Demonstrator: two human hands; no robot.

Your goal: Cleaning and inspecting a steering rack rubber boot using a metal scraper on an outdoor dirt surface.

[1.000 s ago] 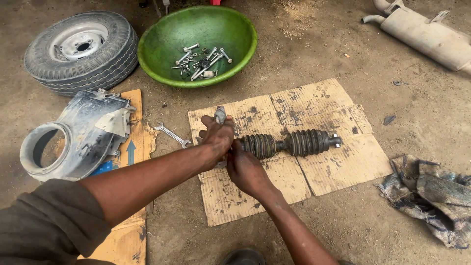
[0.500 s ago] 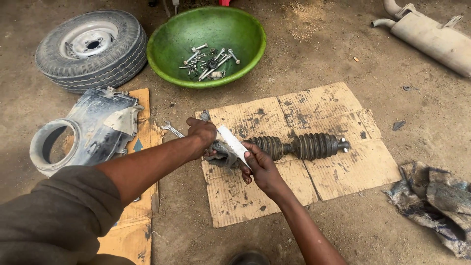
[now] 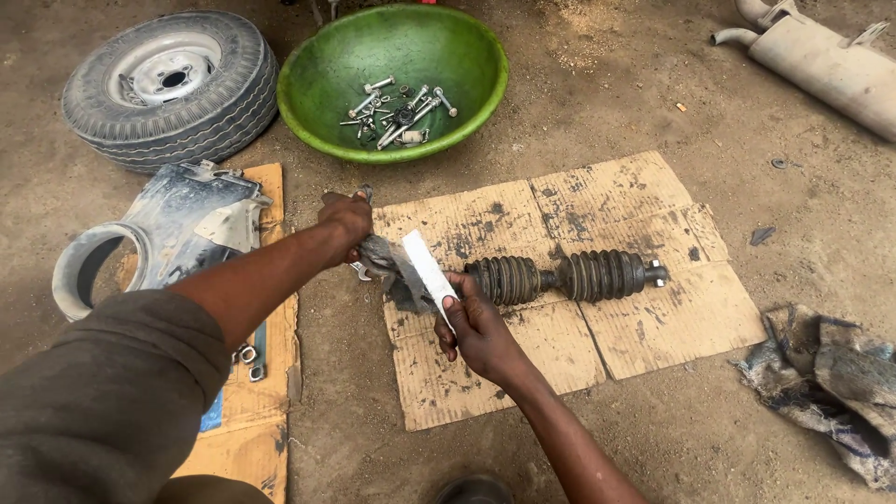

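- Ribbed drive shaft [image 3: 569, 276] lying across the flattened cardboard [image 3: 653, 317], boots dark and greasy, far end pointing right.
- Pale flat strip [image 3: 427, 266] now raised off the shaft's near end, unlike a second ago, when both hands pressed low on the joint.
- Right hand [image 3: 476, 327] pinching the strip's lower end.
- Left hand [image 3: 345, 224] clenched on a grey rag [image 3: 392, 271] and a spanner at the shaft's left tip.
- Open cardboard in front; green bowl [image 3: 476, 103] of bolts, tyre [image 3: 168, 84], grey housing [image 3: 177, 224] well apart.
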